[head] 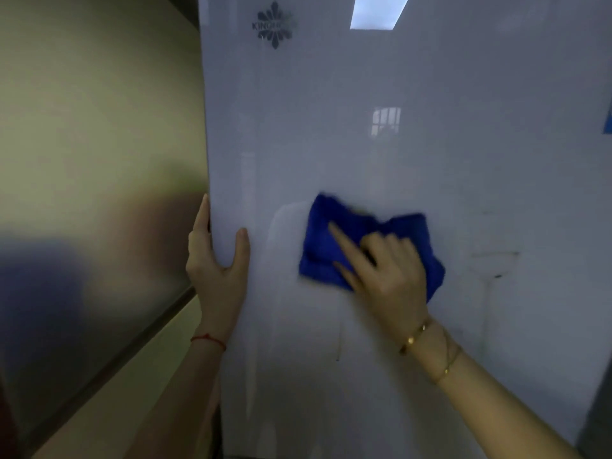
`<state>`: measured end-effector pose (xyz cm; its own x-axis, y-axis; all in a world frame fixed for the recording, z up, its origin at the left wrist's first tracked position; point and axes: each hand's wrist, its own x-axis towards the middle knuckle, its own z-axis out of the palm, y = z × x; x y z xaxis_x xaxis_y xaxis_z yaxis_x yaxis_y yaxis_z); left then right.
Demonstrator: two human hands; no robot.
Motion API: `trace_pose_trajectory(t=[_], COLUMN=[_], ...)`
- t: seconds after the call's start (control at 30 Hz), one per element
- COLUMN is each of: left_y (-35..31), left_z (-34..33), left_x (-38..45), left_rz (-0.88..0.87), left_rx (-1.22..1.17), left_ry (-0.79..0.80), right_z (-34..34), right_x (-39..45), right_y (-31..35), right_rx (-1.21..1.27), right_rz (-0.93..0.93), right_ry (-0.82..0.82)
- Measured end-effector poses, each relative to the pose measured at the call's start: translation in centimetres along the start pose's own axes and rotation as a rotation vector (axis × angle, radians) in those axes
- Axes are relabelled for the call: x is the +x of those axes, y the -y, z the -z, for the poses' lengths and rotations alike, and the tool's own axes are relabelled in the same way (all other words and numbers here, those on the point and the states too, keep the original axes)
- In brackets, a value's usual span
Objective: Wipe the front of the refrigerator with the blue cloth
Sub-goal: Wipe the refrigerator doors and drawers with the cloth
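While our left hand (217,260) clasps the refrigerator door (364,127) at its left edge, thumb on the front and fingers wrapped behind, a pale wall panel (99,144) stands just beside that edge. A snowflake-shaped logo (274,25) sits near the top of the glossy white door, and a ceiling light reflects (377,11) above. Nothing blocks the surface. Our right hand (387,270) presses the blue cloth (328,240) flat against the door's middle, fingers spread over it, not clenched. The cloth is crumpled, deep blue and blurred. Bracelets (427,346) circle the right wrist; a red string (208,339) the left.
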<state>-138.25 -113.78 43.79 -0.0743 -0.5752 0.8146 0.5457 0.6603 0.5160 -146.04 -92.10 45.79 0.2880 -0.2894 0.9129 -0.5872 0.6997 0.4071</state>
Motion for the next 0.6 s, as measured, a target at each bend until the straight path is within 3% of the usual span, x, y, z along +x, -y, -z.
trace_pose_trajectory(t=[0.13, 0.33, 0.4, 0.53, 0.6], left_y=[0.8, 2.0, 2.5, 3.1, 3.3], left_z=[0.8, 1.9, 2.2, 2.1, 2.1], left_x=[-2.1, -5.0, -5.4, -5.8, -5.8], left_rz=[0.024, 0.099, 0.116, 0.093, 0.072], left_rx=[0.021, 0.077, 0.071, 0.053, 0.05], left_ry=[0.026, 0.038, 0.041, 0.022, 0.013], right_z=[1.7, -1.0, -1.1, 1.2, 2.0], right_x=[-6.1, 0.8, -1.8, -13.5, -14.8], right_y=[1.2, -0.4, 1.9, 6.1, 5.2], right_rx=[0.003, -0.099, -0.036, 0.024, 0.003], right_rz=[0.134, -0.186, -0.106, 0.199, 0.198], right_ry=[0.142, -0.1, -0.063, 0.178, 0.206])
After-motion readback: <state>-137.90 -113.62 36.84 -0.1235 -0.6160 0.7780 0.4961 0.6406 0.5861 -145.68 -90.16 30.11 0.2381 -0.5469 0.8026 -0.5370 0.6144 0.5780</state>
